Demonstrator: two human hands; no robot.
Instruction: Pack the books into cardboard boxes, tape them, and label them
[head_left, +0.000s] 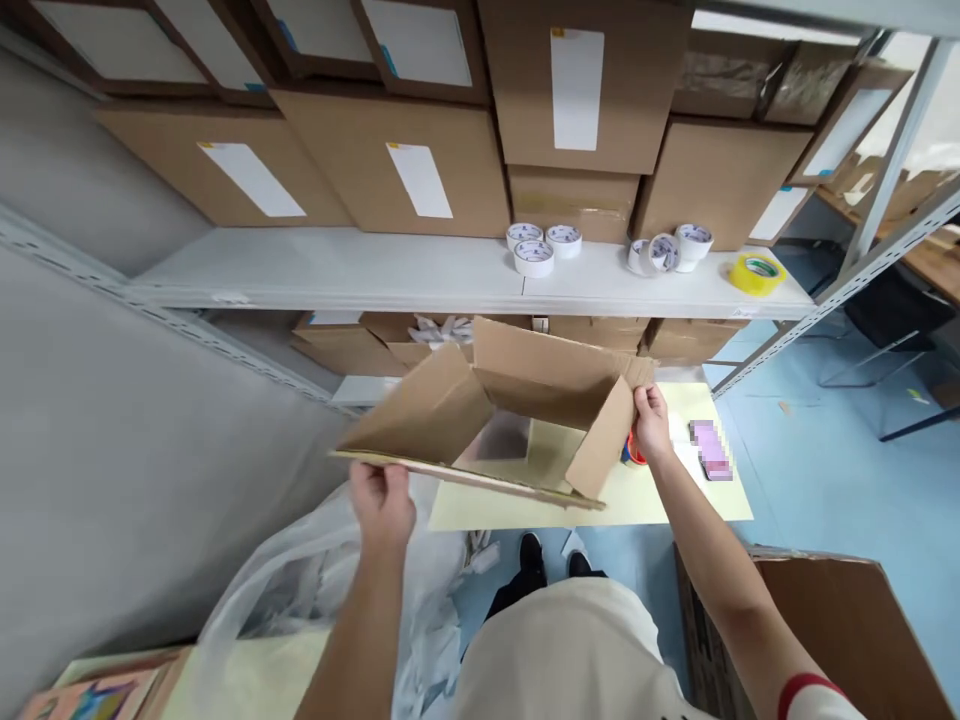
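A cardboard box point(431, 400) is held in the air in front of me, its flaps spread. Through its open bottom a pale yellow tabletop point(675, 505) shows. My left hand point(384, 505) is closed on the near left edge, thumb and fingers pinching the cardboard. At the far right corner, my right hand point(651, 420) grips the box by a flap. Just below that hand, a red and blue round item point(635, 452) is partly hidden behind the box. A purple, pixelated object point(711, 450) lies on the table to the right.
Ahead stands a white shelf point(337, 265) with several closed cartons point(442, 190). White tape rolls point(534, 258) and a yellow tape roll point(757, 274) sit along its edge. Clear plastic sheeting point(300, 570) is at lower left; an open carton point(832, 620) stands at lower right.
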